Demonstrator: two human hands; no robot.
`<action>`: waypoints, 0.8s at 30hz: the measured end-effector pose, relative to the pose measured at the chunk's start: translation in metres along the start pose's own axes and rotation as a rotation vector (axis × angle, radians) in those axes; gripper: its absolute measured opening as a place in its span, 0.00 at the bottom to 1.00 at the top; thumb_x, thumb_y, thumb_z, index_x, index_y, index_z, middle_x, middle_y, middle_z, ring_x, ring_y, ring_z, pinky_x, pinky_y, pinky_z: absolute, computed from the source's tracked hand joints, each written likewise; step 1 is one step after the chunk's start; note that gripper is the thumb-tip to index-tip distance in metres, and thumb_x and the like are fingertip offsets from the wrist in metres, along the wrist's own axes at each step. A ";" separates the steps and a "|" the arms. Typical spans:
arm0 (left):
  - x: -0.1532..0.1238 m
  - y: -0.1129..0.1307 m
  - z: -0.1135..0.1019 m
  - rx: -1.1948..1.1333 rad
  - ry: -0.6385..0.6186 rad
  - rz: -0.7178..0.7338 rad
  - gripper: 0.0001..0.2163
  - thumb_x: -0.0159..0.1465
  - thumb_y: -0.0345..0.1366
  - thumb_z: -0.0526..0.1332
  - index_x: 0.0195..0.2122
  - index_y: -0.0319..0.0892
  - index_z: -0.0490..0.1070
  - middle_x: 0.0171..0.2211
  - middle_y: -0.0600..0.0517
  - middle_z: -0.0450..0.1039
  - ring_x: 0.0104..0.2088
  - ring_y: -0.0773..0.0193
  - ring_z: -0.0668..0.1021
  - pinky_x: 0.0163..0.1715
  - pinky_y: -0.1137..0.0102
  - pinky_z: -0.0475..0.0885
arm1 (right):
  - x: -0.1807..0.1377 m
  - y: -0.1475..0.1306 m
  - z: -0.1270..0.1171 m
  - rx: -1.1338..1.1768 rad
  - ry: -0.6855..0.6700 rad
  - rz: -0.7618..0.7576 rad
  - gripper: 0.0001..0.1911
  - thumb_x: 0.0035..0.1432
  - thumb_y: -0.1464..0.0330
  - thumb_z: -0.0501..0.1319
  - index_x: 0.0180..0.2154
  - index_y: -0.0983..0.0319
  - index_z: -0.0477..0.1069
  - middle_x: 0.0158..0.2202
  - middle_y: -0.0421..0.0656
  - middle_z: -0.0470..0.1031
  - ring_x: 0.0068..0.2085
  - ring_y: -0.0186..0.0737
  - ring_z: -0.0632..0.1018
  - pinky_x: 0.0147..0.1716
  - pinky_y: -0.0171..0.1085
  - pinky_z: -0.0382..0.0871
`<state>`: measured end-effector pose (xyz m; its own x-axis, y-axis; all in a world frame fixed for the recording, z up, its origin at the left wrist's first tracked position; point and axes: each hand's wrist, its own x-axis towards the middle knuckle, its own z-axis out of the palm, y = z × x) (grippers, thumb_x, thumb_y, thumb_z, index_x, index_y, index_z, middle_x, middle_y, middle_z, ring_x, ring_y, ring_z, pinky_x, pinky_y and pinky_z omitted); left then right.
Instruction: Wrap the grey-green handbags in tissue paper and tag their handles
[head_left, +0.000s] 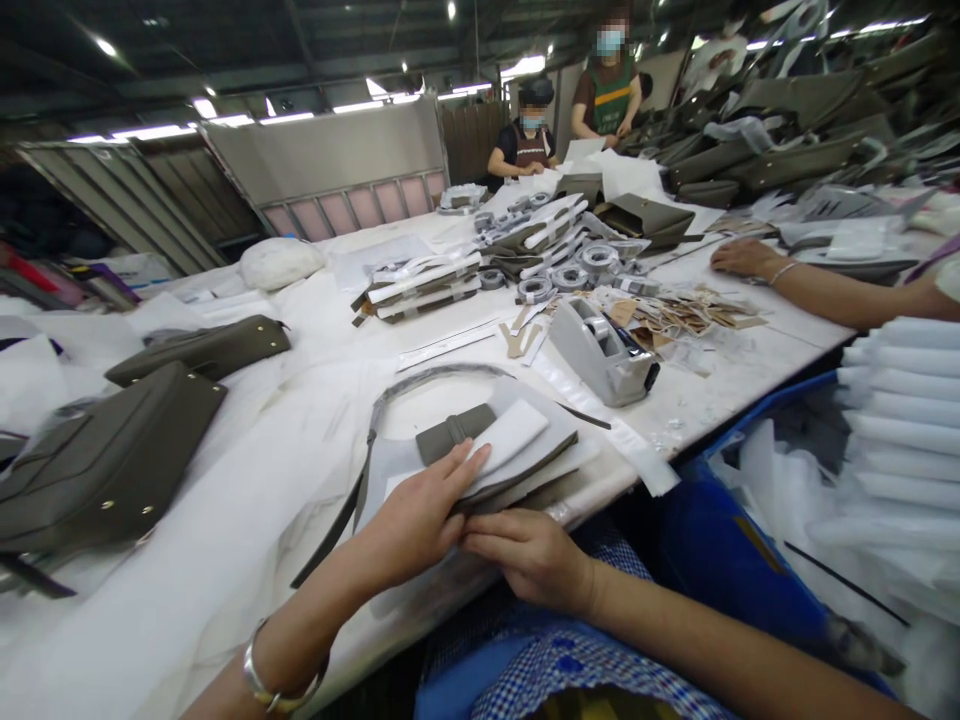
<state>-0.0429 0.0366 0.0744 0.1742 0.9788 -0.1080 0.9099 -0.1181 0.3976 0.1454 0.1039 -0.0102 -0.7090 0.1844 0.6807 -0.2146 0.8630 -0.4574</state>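
A dark olive handbag (pixel 517 480) lies on the table in front of me, partly covered by pale wrapping. Its strap (pixel 405 378) arches away from me and is wound in translucent film. On top sit a small olive flap piece with a band (pixel 454 432) and a folded white foam pad (pixel 512 442). My left hand (pixel 420 510) grips the bag from the left, its fingers over the pad and its thumb near the front edge. My right hand (pixel 532 555) is closed at that near edge, fingertips together beside the left thumb. What lies under the right fingertips is hidden.
A grey tape dispenser (pixel 604 350) stands beyond the bag. Brown paper tags (pixel 690 312), tape rolls (pixel 600 258) and wrapped straps lie behind it. Olive bags (pixel 112 460) lie left. A blue bin (pixel 735 540) and white foam rolls (pixel 907 420) are right. A co-worker's hand (pixel 742 257) rests across the table.
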 end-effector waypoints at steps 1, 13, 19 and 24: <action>-0.001 0.000 -0.001 -0.010 -0.004 0.014 0.40 0.56 0.23 0.56 0.70 0.45 0.45 0.71 0.43 0.46 0.69 0.54 0.56 0.65 0.57 0.58 | 0.002 0.000 -0.001 0.107 -0.006 0.069 0.19 0.61 0.79 0.53 0.49 0.63 0.74 0.47 0.47 0.79 0.46 0.39 0.79 0.45 0.36 0.75; -0.010 0.012 0.037 0.176 0.197 -0.011 0.43 0.55 0.19 0.56 0.70 0.45 0.43 0.72 0.40 0.40 0.69 0.49 0.53 0.64 0.51 0.59 | 0.009 0.006 -0.066 0.158 -0.101 0.119 0.16 0.59 0.79 0.58 0.44 0.60 0.76 0.42 0.43 0.81 0.43 0.35 0.81 0.45 0.34 0.75; -0.010 0.015 0.043 0.270 0.250 -0.003 0.37 0.59 0.19 0.52 0.70 0.43 0.45 0.71 0.39 0.42 0.69 0.50 0.52 0.64 0.51 0.60 | 0.019 0.027 -0.118 -0.523 -0.337 -0.061 0.34 0.61 0.76 0.61 0.66 0.54 0.57 0.66 0.45 0.62 0.67 0.50 0.60 0.66 0.58 0.52; -0.009 0.016 0.047 0.320 0.242 -0.026 0.38 0.58 0.17 0.51 0.69 0.43 0.46 0.71 0.40 0.43 0.70 0.51 0.52 0.65 0.53 0.58 | 0.016 0.055 -0.116 -0.493 -0.398 -0.077 0.31 0.65 0.79 0.53 0.67 0.56 0.55 0.64 0.45 0.66 0.66 0.45 0.64 0.66 0.56 0.55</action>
<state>-0.0118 0.0181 0.0387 0.0906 0.9888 0.1183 0.9908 -0.1015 0.0898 0.2000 0.2088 0.0418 -0.9196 0.0066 0.3927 -0.0075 0.9994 -0.0343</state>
